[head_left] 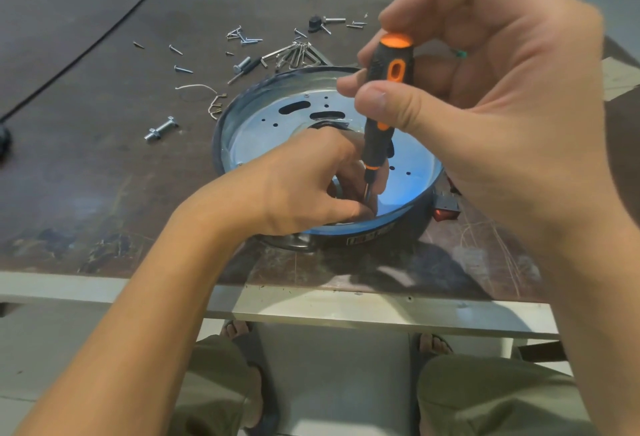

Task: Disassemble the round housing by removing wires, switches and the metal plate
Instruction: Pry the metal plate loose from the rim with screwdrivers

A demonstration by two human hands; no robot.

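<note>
The round dark housing sits near the table's front edge, with a shiny metal plate full of holes and slots inside it. My right hand grips a black and orange screwdriver upright, its tip down inside the housing. My left hand reaches into the housing, fingers curled around the screwdriver's shaft near the tip; what they touch below is hidden. A red rocker switch hangs outside the housing's right wall.
Loose screws, a hex key set, two bolts, a cream wire and a small black part lie on the brown table behind and left of the housing. A black cable crosses the far left.
</note>
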